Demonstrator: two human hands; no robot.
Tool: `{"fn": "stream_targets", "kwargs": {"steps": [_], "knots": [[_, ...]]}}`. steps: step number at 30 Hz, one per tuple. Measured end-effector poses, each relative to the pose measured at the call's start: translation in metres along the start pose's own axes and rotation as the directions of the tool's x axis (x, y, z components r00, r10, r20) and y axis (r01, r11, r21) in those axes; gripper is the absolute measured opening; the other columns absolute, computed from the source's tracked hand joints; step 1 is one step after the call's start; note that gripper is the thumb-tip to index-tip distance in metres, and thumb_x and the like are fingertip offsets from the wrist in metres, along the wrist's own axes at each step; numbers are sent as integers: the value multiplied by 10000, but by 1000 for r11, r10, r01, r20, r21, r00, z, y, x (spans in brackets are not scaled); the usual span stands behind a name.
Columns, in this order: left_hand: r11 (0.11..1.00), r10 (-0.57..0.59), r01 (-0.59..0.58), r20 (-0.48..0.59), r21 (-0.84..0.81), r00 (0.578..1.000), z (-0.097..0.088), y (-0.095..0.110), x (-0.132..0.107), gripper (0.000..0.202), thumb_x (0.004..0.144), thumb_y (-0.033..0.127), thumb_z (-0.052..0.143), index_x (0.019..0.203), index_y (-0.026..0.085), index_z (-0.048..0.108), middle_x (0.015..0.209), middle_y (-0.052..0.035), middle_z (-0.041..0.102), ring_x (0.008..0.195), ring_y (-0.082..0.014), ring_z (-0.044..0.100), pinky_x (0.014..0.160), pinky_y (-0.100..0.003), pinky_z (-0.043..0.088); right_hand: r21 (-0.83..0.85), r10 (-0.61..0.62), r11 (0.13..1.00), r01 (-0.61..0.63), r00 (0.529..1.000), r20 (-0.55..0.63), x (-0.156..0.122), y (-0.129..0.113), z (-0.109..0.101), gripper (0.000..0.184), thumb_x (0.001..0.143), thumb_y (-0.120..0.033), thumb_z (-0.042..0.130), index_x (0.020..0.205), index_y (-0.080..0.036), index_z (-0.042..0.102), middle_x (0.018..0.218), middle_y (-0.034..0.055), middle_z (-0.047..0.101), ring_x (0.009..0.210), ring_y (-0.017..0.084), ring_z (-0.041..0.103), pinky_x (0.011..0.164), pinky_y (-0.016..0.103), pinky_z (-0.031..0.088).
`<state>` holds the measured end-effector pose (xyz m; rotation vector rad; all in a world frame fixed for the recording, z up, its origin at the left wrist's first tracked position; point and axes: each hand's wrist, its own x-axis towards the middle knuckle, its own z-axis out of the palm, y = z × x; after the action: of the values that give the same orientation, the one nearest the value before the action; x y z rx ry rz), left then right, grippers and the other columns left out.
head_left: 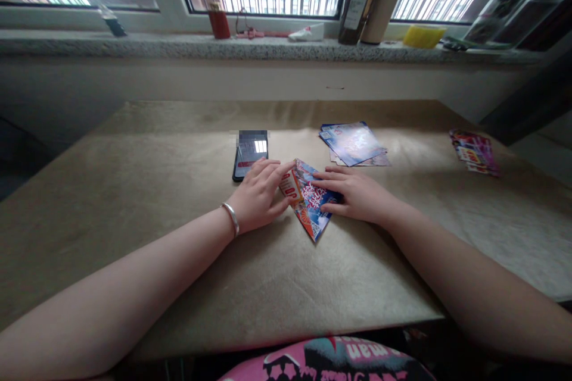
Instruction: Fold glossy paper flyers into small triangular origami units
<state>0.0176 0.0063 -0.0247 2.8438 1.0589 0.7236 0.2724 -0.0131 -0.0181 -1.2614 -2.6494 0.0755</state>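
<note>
A sheet of colourful printed paper lies on the table in front of me, folded into a pointed kite-like shape. Its orange and blue faces show, and one corner points toward me. My left hand rests on its left edge with the fingers stretched out. From the other side, my right hand lies on the paper's right part, fingers spread. A silver bangle circles my left wrist. Just beyond my left hand is a phone, partly covered by the fingers.
A stack of printed square sheets lies behind my right hand. Several pink and red printed cards sit at the table's right side. On the stone windowsill stand a red container, a dark jar and a yellow sponge-like block.
</note>
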Motion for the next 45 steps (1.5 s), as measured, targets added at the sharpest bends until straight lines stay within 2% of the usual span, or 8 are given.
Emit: {"fn": "stream_targets", "kwargs": {"steps": [4,7,14,18,24,33,39,45], "knots": [[994,-14,0,-132,-107,991,-2,-5,1,448,857,278,529,1266,140,409,1108,-105,595,1110,-224,476,1016,-425,380,-31,18,999,-19,1000,-14,-2,2,0,521,806,-472,591,1277,-251,560,1330,14,549,1229,302,469,1031,486,397],[994,11,-28,-155,-108,988,-5,-8,2,388,854,241,529,1225,157,453,1002,-65,624,1062,-204,494,996,-402,392,-39,32,999,-33,999,-25,-3,3,0,507,810,-470,586,1266,-250,571,1321,24,556,1231,307,468,1025,486,402],[987,110,-110,1,117,994,-13,-17,1,223,880,281,487,1027,261,654,929,-23,667,997,-208,520,916,-376,389,-10,23,1000,-24,998,-55,-5,6,-2,460,806,-451,598,1223,-258,602,1279,42,590,1194,278,501,1007,474,415],[942,193,-224,141,249,971,-15,-21,-1,232,908,312,461,1005,295,671,923,-14,683,959,-207,535,881,-372,370,-9,16,1000,-16,999,-49,-5,10,-4,335,805,-429,604,1087,-265,681,1177,15,655,1103,249,557,951,428,456],[900,219,-278,203,335,954,-20,-18,0,248,930,332,437,968,279,676,878,-17,677,848,-176,550,773,-319,387,29,39,999,-38,998,-41,-7,14,-8,234,786,-379,635,974,-265,716,1060,26,688,940,217,614,839,389,493],[890,122,-198,202,412,972,-21,-13,-1,272,914,312,449,828,218,690,781,-34,650,748,-162,572,659,-291,389,95,-1,995,1,1000,-7,-11,25,-9,206,777,-328,627,958,-274,711,1042,15,681,929,179,629,816,320,502],[902,40,-128,215,412,976,-23,-10,-1,251,889,267,469,789,200,690,761,-38,646,706,-174,592,623,-300,380,60,-13,998,11,1000,22,-13,25,-15,309,718,-200,598,997,-280,703,1080,-2,675,944,180,629,838,315,500],[896,10,-104,214,433,977,-25,-7,-1,258,879,257,471,733,193,675,732,-38,637,657,-165,584,590,-293,366,-10,-15,1000,16,999,32,-13,22,-19,358,713,-179,574,1032,-283,696,1082,4,675,938,197,632,830,336,499]]}}
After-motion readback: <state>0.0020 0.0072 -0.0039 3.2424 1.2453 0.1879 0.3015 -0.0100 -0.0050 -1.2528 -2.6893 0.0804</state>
